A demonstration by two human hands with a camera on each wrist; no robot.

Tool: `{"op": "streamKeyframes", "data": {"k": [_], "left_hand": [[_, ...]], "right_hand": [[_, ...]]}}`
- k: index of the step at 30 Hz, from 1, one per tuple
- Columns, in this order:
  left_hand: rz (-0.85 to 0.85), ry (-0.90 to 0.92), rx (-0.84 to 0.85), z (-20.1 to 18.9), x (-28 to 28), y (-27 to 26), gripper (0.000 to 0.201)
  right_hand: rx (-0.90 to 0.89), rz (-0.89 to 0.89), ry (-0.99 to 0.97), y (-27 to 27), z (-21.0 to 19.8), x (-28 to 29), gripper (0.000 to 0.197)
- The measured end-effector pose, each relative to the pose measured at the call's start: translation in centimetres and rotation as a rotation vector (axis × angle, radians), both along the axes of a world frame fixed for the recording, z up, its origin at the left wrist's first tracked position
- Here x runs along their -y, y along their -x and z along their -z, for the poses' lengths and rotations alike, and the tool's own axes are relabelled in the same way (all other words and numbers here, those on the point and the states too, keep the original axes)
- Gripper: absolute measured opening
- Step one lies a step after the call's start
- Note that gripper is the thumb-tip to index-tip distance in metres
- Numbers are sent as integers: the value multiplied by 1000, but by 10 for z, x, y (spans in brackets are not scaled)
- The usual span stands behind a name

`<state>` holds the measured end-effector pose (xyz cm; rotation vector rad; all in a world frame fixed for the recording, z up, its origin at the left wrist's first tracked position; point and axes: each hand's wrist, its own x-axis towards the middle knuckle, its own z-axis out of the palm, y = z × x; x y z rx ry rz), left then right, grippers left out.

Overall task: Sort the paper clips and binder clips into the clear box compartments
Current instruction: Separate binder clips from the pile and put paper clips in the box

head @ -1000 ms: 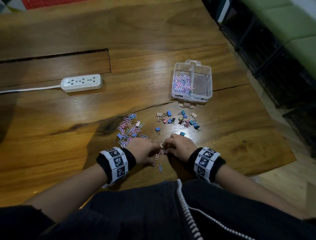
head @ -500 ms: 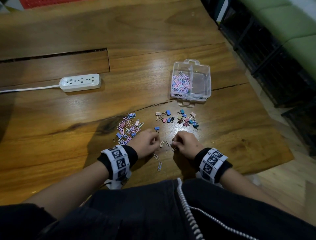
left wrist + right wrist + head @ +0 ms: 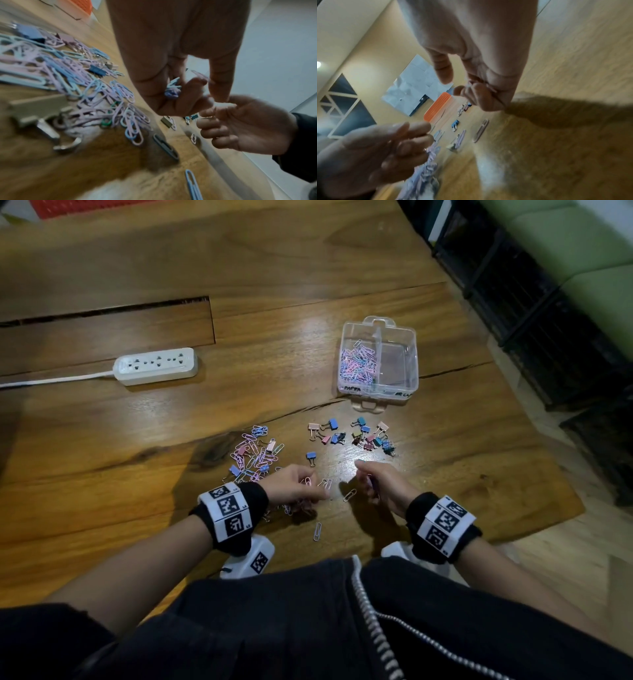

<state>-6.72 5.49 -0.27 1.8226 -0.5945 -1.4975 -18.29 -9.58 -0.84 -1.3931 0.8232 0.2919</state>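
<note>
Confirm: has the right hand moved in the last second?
Yes. The right hand has shifted right, away from the lone blue binder clip, opening a gap to the left hand.

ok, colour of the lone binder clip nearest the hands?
Blue, the small lone binder clip; clearest in the head view.

Both wrists carry black bands with white coded-marker panels; dark zip-front garment, white zipper teeth.

paper clips left of binder clips; clear box behind
</note>
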Motion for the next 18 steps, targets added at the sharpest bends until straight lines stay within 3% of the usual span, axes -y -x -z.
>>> {"op": "streamKeyframes", "data": {"k": [2, 4, 6, 8, 11, 13, 16, 18], "left_hand": [[45, 16, 32, 1, 2, 0, 27], [84, 24, 53, 2, 2, 1, 25], [118, 16, 69, 1, 3, 1, 29], [221, -13, 164, 0, 3, 1, 33], [553, -73, 569, 1, 3, 3, 22], [685, -114, 747, 2, 3, 5, 27], [732, -114, 870, 5, 3, 7, 24], [747, -112, 872, 8, 2, 8, 23]], "right_hand": [[-5, -133, 171, 3, 3, -3, 22], [-24, -347, 475, 6, 7, -6, 13], [-31, -538, 755, 9, 10, -8, 16], [-18, -621, 848, 9, 10, -9, 16], [-36, -663, 831, 9, 11, -11, 10], [-30, -648, 793, 7, 12, -12, 12], [8, -461, 604, 2, 9, -11, 11], [49, -283, 320, -1, 5, -8, 14]]}}
